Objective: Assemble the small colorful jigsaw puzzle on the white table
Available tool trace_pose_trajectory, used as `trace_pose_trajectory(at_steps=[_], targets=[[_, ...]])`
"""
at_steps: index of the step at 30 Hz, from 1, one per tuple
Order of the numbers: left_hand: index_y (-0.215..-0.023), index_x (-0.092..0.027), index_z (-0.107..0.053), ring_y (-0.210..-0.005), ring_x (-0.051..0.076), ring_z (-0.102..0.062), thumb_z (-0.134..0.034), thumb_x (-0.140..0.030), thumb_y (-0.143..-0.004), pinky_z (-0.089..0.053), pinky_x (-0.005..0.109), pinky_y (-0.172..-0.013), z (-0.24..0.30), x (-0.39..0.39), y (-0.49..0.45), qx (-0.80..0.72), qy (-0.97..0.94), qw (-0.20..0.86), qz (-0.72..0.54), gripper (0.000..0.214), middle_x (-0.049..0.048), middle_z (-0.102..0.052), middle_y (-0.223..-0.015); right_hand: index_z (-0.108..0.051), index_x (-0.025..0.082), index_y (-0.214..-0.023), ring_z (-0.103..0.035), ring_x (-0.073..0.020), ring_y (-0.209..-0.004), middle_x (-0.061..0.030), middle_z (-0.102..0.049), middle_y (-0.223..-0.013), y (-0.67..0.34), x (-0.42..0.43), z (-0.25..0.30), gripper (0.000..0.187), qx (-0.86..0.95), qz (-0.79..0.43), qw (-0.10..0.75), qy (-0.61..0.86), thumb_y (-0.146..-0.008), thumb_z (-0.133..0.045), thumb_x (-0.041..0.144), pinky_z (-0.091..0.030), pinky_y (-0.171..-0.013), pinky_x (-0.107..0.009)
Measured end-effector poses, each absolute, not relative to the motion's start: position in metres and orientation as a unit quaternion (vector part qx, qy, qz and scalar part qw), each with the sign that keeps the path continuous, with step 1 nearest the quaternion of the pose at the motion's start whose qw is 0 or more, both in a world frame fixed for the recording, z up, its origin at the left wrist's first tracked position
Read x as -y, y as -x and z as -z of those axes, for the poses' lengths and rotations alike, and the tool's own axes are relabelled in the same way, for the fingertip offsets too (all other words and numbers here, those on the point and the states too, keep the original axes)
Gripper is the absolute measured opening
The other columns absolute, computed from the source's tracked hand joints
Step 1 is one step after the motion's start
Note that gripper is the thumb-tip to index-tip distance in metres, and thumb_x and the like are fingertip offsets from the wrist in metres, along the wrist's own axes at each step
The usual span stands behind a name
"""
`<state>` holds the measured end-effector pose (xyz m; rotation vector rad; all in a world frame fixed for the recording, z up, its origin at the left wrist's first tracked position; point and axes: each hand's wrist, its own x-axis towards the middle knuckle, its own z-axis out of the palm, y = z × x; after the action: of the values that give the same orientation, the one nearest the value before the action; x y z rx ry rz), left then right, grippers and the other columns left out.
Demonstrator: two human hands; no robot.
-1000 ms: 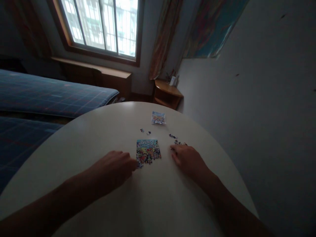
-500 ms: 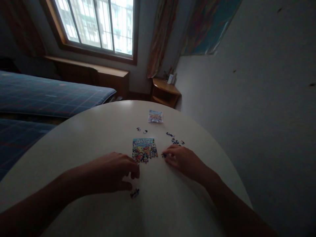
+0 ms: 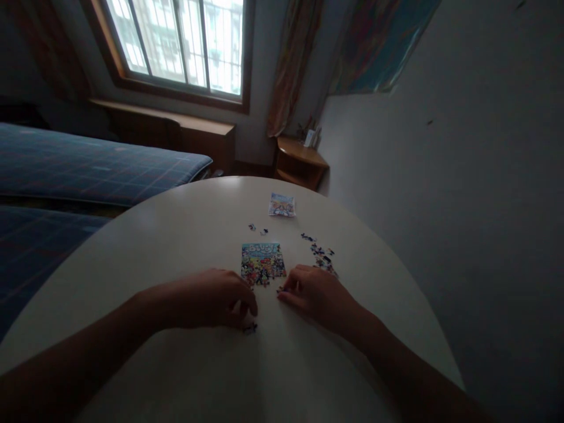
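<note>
A partly assembled jigsaw puzzle lies on the round white table, its blue top edge lettered and its lower edge ragged. My left hand is just below its left side, fingers curled in with a dark puzzle piece at the thumb and fingertips. To the right of the puzzle's lower corner, my right hand pinches a small puzzle piece close to the tabletop. Loose puzzle pieces are scattered beyond the right hand, partly hidden by it.
Two small loose pieces sit above the puzzle. Farther back lies a picture packet. Past the table are a plaid mattress on the left, a wooden corner shelf, and a wall on the right.
My right hand has moved toward me and left with its piece, uncovering more loose pieces. My left fingers have drawn closer together, and the dark piece there has moved up toward the puzzle.
</note>
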<state>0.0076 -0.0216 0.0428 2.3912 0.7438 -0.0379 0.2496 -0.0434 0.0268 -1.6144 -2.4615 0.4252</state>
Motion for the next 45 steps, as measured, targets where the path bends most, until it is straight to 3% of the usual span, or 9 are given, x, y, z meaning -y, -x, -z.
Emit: trace_pose_trajectory(at_steps=[5, 8, 14, 22, 28, 33, 36, 40, 45], targets=[[-0.094, -0.025, -0.072, -0.076, 0.015, -0.064, -0.076, -0.017, -0.077, -0.043, 0.023, -0.067, -0.043, 0.015, 0.000, -0.321, -0.898, 0.300, 0.018, 0.019, -0.0028, -0.072, -0.085, -0.071, 0.020, -0.089, -0.058, -0.0135, -0.071, -0.0022, -0.068, -0.082, -0.251, 0.045, -0.027, 0.008, 0.832, -0.170, 0.084, 0.522, -0.083, -0.069, 0.025, -0.038, -0.064, -0.025], [-0.089, -0.024, -0.071, -0.075, 0.015, -0.064, -0.076, -0.024, -0.077, -0.041, 0.023, -0.064, -0.041, 0.018, -0.002, -0.317, -0.901, 0.295, 0.018, 0.013, -0.0029, -0.071, -0.083, -0.073, 0.022, -0.095, -0.059, -0.0127, -0.074, -0.0018, -0.067, -0.088, -0.252, 0.045, -0.027, 0.014, 0.840, -0.189, 0.093, 0.501, -0.082, -0.067, 0.019, -0.040, -0.067, -0.024], [-0.081, -0.021, -0.069, -0.069, 0.016, -0.064, -0.073, -0.024, -0.077, -0.039, 0.024, -0.060, -0.039, 0.028, -0.017, -0.326, -0.914, 0.241, 0.024, 0.007, -0.0009, -0.070, -0.080, -0.073, 0.020, -0.090, -0.058, -0.0131, -0.076, -0.0029, -0.065, -0.088, -0.247, 0.047, -0.027, 0.011, 0.843, -0.197, 0.095, 0.491, -0.080, -0.069, 0.017, -0.041, -0.068, -0.024], [-0.088, -0.024, -0.071, -0.088, 0.017, -0.067, -0.069, -0.020, -0.086, -0.046, 0.024, -0.074, -0.019, 0.023, -0.024, -0.224, -0.951, 0.205, -0.058, 0.005, 0.0002, -0.071, -0.092, -0.073, 0.019, -0.086, -0.059, -0.0134, -0.076, -0.0036, -0.066, -0.088, -0.253, 0.045, -0.029, 0.009, 0.841, -0.216, 0.088, 0.489, -0.081, -0.068, 0.014, -0.043, -0.068, -0.024], [-0.092, -0.023, -0.068, -0.082, 0.015, -0.065, -0.064, -0.020, -0.090, -0.047, 0.025, -0.071, -0.010, 0.011, -0.016, -0.237, -0.953, 0.159, -0.101, 0.006, 0.0002, -0.069, -0.093, -0.073, 0.021, -0.092, -0.061, -0.0149, -0.079, -0.0034, -0.067, -0.091, -0.250, 0.047, -0.027, 0.012, 0.844, -0.210, 0.092, 0.484, -0.079, -0.073, 0.022, -0.046, -0.071, -0.026], [-0.097, -0.023, -0.067, -0.095, 0.019, -0.062, -0.065, -0.024, -0.090, -0.047, 0.032, -0.084, -0.008, 0.004, -0.013, -0.221, -0.959, 0.127, -0.126, 0.007, 0.0012, -0.069, -0.098, -0.073, 0.026, -0.103, -0.064, -0.0131, -0.093, -0.0033, -0.069, -0.109, -0.248, 0.049, -0.026, 0.028, 0.871, -0.267, 0.123, 0.393, -0.089, -0.056, 0.008, -0.048, -0.085, -0.026], [-0.100, -0.023, -0.066, -0.099, 0.021, -0.059, -0.068, -0.028, -0.089, -0.044, 0.036, -0.091, -0.005, 0.003, -0.013, -0.202, -0.962, 0.120, -0.140, 0.012, 0.0021, -0.069, -0.102, -0.071, 0.024, -0.109, -0.063, -0.0146, -0.096, -0.0045, -0.069, -0.109, -0.248, 0.049, -0.028, 0.033, 0.869, -0.263, 0.133, 0.397, -0.088, -0.054, 0.004, -0.048, -0.087, -0.028], [-0.102, -0.024, -0.064, -0.108, 0.021, -0.056, -0.075, -0.030, -0.084, -0.042, 0.037, -0.096, -0.003, 0.004, -0.013, -0.189, -0.958, 0.143, -0.160, 0.021, 0.0020, -0.066, -0.113, -0.071, 0.020, -0.100, -0.062, -0.0182, -0.089, -0.0065, -0.068, -0.101, -0.247, 0.051, -0.026, 0.018, 0.852, -0.222, 0.117, 0.458, -0.082, -0.070, 0.019, -0.049, -0.082, -0.032], [-0.111, -0.024, -0.063, -0.113, 0.024, -0.053, -0.079, -0.041, -0.078, -0.041, 0.041, -0.100, -0.003, 0.006, -0.014, -0.196, -0.955, 0.154, -0.164, 0.040, 0.0048, -0.062, -0.122, -0.071, 0.022, -0.096, -0.061, -0.0184, -0.096, -0.0059, -0.066, -0.105, -0.245, 0.050, -0.017, 0.013, 0.858, -0.219, 0.126, 0.448, -0.084, -0.070, 0.019, -0.048, -0.086, -0.032]])
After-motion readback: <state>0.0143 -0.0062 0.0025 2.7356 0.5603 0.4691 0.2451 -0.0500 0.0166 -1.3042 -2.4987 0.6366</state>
